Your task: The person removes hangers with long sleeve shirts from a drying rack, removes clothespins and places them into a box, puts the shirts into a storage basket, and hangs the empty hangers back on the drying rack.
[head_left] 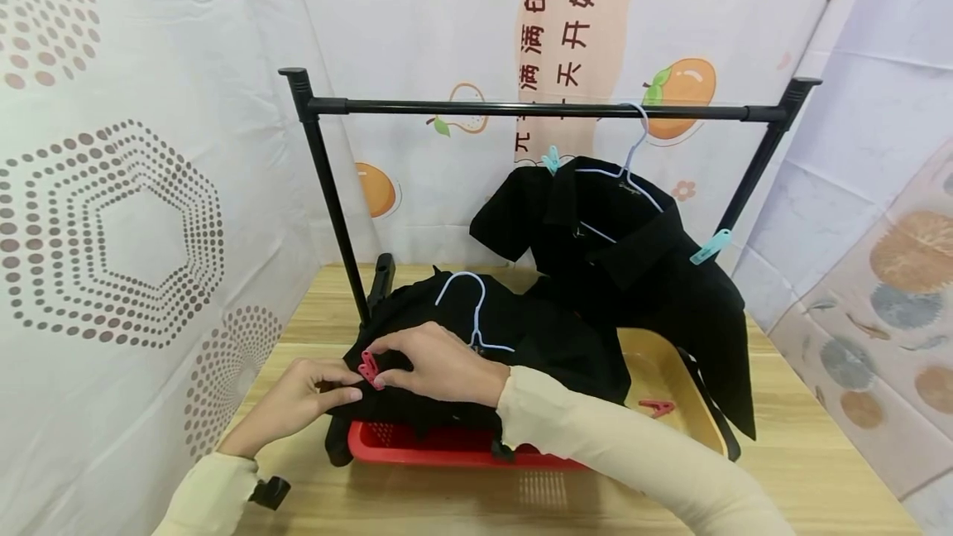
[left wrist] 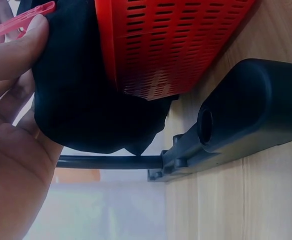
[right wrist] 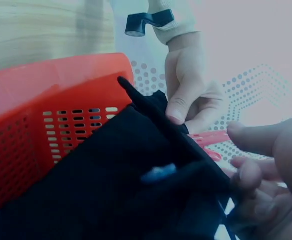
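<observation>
A black short garment [head_left: 417, 304], likely a shirt, lies spread over the red basket [head_left: 462, 442], with a light blue hanger [head_left: 476, 313] in its neck. My left hand [head_left: 301, 399] pinches the garment's left edge between thumb and fingers. At that same edge my right hand [head_left: 447, 366] holds a red clothespin [head_left: 368, 367] between thumb and forefinger. In the left wrist view the clothespin [left wrist: 23, 19] lies right beside my left thumb. The right wrist view shows its handles [right wrist: 211, 139] by my right thumb and the cloth [right wrist: 111, 160] stretched from my left hand.
A black rack [head_left: 476, 108] stands over the baskets. From its bar hangs another black shirt [head_left: 670, 288] on a blue hanger, with turquoise clothespins [head_left: 711, 246] at its shoulders. A yellow basket [head_left: 707, 416] to the right holds a red clothespin [head_left: 657, 408]. Patterned curtains surround the wooden table [head_left: 811, 453].
</observation>
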`<state>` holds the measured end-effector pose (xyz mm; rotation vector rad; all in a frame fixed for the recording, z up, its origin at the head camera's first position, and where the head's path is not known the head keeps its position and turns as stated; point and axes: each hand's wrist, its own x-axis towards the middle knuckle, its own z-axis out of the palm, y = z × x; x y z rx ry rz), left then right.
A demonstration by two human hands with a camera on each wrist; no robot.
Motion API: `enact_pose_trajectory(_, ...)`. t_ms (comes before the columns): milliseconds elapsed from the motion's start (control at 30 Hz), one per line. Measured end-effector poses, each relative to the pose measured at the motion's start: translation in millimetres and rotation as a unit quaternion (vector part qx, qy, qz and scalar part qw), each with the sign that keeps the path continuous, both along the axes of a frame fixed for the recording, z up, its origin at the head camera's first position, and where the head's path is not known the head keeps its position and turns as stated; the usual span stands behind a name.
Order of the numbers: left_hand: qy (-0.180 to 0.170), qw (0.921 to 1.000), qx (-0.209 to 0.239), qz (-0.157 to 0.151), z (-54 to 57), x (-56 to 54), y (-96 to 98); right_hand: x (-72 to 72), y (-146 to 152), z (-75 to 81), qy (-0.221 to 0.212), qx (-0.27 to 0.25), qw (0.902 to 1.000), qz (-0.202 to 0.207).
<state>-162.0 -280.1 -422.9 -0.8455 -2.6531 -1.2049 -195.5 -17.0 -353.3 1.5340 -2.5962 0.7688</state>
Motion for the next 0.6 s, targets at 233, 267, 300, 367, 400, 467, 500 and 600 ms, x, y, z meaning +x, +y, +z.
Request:
enact_pose_trajectory(233,0.007,0.9999,0.008,-0.006,0.7,-0.3,-1.9,3.0,-11.7,-1.3,0.017,-0.011,0.9997,0.017)
enact_pose_trajectory(267,0.009,0.9999,0.01,-0.007,1.0,-0.3,-2.0,3.2,-13.4,-1.2,0.023,-0.009,0.9997,0.01)
enact_pose_trajectory(300,0.01,0.9998,0.012,-0.009,1.4,-0.3,-1.9,3.6,-15.1,-0.7,0.028,-0.006,0.9996,0.003)
enact_pose_trajectory(367,0.013,0.9998,0.014,-0.012,2.1,0.2,-1.7,4.0,-18.4,-0.8,0.047,0.008,0.9988,-0.009)
enact_pose_trajectory(400,0.013,0.9997,0.016,-0.013,2.5,0.6,-1.5,4.2,-20.0,-1.1,0.06,0.017,0.998,-0.011)
enact_pose_trajectory(467,0.015,0.9996,0.018,-0.015,3.3,1.6,-0.8,4.7,-22.7,-2.2,0.086,0.032,0.9957,-0.011)
enact_pose_trajectory(500,0.015,0.9996,0.019,-0.016,3.4,2.0,-0.5,5.3,-23.8,-2.6,0.098,0.037,0.9945,-0.01)
enact_pose_trajectory(600,0.02,0.9994,0.022,-0.02,3.5,2.6,0.0,6.6,-26.1,-4.0,0.128,0.048,0.9906,-0.006)
